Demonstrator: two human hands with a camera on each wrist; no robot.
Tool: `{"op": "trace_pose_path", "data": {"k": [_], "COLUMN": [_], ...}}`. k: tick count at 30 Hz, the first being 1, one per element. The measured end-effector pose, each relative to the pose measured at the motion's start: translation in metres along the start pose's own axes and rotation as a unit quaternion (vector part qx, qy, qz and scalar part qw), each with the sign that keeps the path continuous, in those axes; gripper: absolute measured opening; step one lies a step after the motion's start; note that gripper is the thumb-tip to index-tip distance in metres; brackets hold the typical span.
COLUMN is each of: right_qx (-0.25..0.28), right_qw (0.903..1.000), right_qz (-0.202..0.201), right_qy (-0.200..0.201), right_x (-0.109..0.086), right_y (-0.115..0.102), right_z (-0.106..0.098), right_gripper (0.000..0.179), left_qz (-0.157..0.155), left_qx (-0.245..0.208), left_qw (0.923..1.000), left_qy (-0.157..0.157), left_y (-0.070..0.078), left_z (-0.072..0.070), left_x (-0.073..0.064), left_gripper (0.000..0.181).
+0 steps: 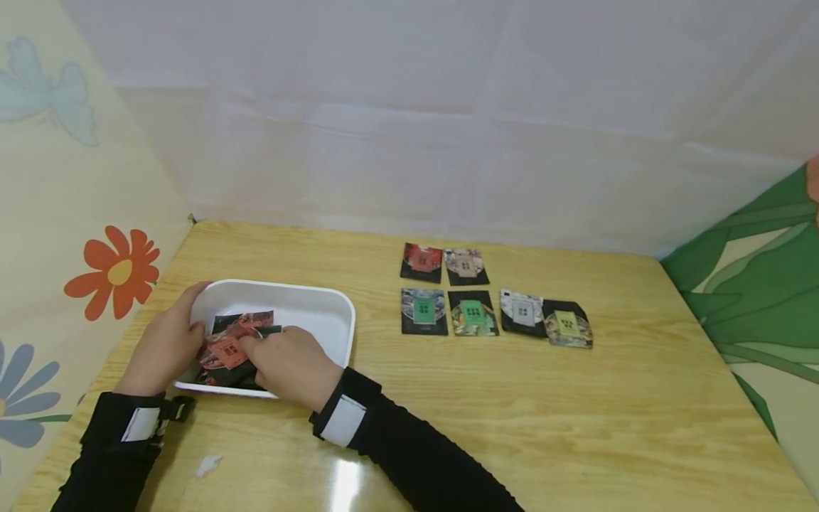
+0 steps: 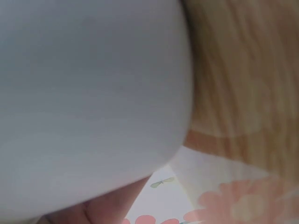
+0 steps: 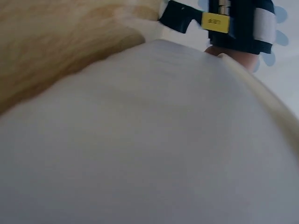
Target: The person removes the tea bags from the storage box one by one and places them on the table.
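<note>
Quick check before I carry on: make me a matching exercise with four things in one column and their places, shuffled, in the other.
1. left hand
2. right hand
3. white scrap
4. yellow-label packet

A. on the table, below the tray in the head view
B. rightmost of the laid-out packets
C. at the tray's left end
D. over the heaped packets

Pairs: 1-C, 2-D, 3-A, 4-B

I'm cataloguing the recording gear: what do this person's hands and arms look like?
The left hand and right hand are bare below long black fabric sleeves. Each wrist wears a black band with a white rectangular patch; the left band also bears a yellow rectangular label.
</note>
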State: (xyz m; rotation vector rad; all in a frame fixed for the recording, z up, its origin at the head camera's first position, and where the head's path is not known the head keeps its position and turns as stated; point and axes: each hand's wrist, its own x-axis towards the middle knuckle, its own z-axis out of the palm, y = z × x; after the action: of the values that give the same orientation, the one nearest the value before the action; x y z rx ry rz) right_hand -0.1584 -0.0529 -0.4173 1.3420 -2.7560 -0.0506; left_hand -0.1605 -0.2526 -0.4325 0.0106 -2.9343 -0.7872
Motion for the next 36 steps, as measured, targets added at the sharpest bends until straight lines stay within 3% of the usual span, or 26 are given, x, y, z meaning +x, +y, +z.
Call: {"op": "trace_pose_path", "data": {"k": [3,7,10,15,19,28,31,36], "right_qx": [-0.017,-0.022,-0.029,0.002,0.034,0.011,0.001,0.037], "right_qw": [0.9996,0.9996,0.9994,0.9961,0.9963,0.9984,0.9989,0.9986], "right_qz": [0.004,0.004,-0.007,-0.028,-0.02,-0.054,-0.038,0.014], "right_qy": [0.02,0.017,-0.018,-0.084,-0.076,0.009,0.027,0.036], "right_x": [0.0002,0.0004,0.0013,0.0038,0.005,0.003,0.0018,-0.0016], "right_y": [0.0007,0.002,0.0039,0.0059,0.0049,0.0035,0.0032,0.0087], "right_z": [-0.0001,0.001,0.0015,0.0003,-0.0023,-0.0015,-0.0018,-0.0047], "right_gripper": [0.018,0.046,0.065,0.065,0.071,0.04,0.035,0.014], "left_qz": [-0.002,0.001,0.004,0.004,0.011,0.013,0.011,0.006], "left_qx": [-0.002,-0.001,0.002,0.003,0.005,0.01,0.01,0.008], "left_qw": [1.0,1.0,1.0,1.0,0.9999,0.9998,0.9998,0.9999], "left_qy": [-0.004,-0.004,-0.002,0.001,0.007,0.014,0.014,0.011], "left_y": [0.0009,0.0008,-0.0001,-0.0008,-0.0018,-0.0018,-0.0012,-0.001], "left_z": [0.0005,0.0008,-0.0004,-0.0032,-0.0038,-0.003,-0.0016,0.0007], "left_x": [0.0012,0.0029,0.0032,0.0025,0.0024,0.001,0.0003,-0.001], "left_gripper": [0.06,0.06,0.06,0.059,0.058,0.058,0.057,0.057]}}
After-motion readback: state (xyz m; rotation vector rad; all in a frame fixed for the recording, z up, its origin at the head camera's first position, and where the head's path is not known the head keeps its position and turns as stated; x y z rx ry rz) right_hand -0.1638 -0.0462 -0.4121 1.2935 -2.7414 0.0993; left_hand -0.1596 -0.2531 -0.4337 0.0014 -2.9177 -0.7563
